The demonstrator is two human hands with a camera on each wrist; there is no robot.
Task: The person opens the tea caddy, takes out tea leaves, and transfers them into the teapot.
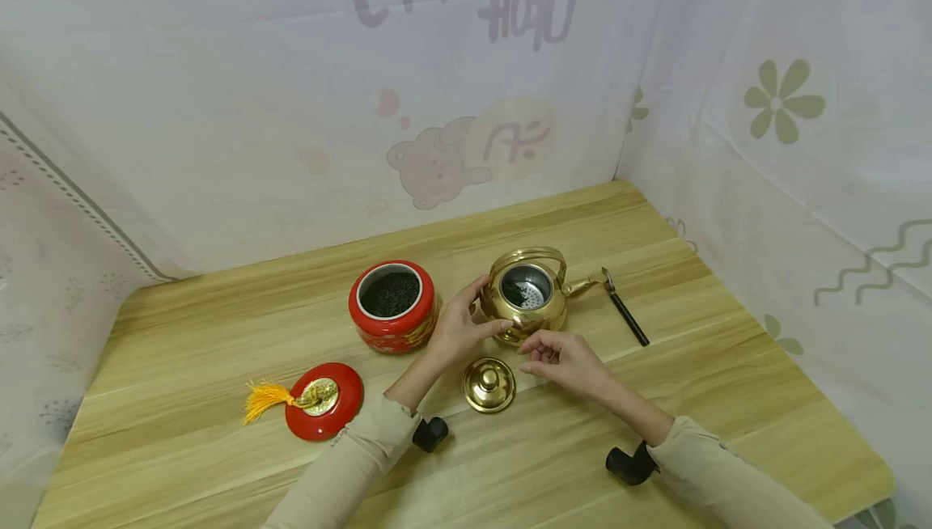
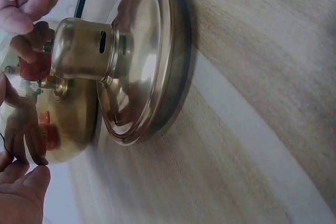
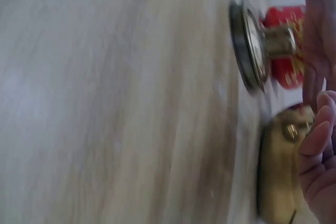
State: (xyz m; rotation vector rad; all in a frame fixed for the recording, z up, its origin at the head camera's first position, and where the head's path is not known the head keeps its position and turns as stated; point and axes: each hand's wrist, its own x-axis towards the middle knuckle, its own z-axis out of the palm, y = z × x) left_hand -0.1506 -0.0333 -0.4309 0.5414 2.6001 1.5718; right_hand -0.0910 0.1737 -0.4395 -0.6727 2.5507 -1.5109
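My left hand (image 1: 456,328) rests against the left side of a brass teapot (image 1: 535,322), thumb along its front and fingers round its side. Inside the lidless teapot, a perforated metal strainer (image 1: 535,296) carries some dark tea leaves at its left. Just in front of the teapot, my right hand (image 1: 568,361) hovers with loosely curled fingers and nothing in them. Between the two wrists the brass teapot lid (image 1: 489,386) lies knob up on the table; it also shows large in the left wrist view. The right wrist view is blurred.
A red jar (image 1: 391,323) of dark tea leaves stands left of the teapot. Its red lid (image 1: 349,399), with a yellow tassel (image 1: 266,401), lies nearer the front left. Right of the spout is a small black-handled tool (image 1: 628,317). Curtains surround the wooden table (image 1: 728,399).
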